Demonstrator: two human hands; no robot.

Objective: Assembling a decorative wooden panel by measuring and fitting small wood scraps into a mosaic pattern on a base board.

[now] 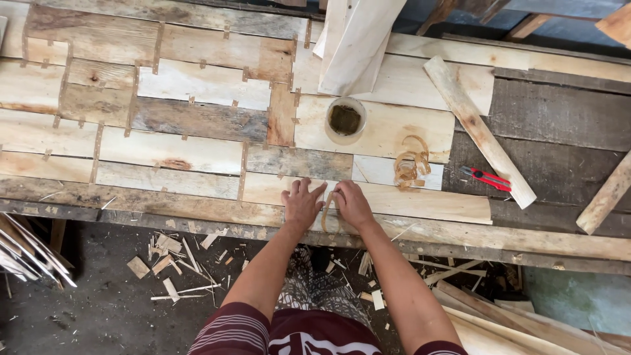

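Striped shorts [289, 332] fill the bottom edge, both arms stretched to the patchwork board panel [197, 154]. Left hand [301, 205] lies flat, fingers spread, steadying the wood. Right hand [353, 204] curls loosely around a thin curved strip [325, 212] at the near edge. Strip coils [411, 164] and a glue cup [346, 120] wait within reach.

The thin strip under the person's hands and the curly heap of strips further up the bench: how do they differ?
The thin strip lies pressed between the left hand and the right hand, near the bench edge; the curly heap lies untouched further back. The strip is single and gently bent; the heap holds several strips coiled in loops. Both look like pale tan wood veneer, resting on the patchwork board surface.
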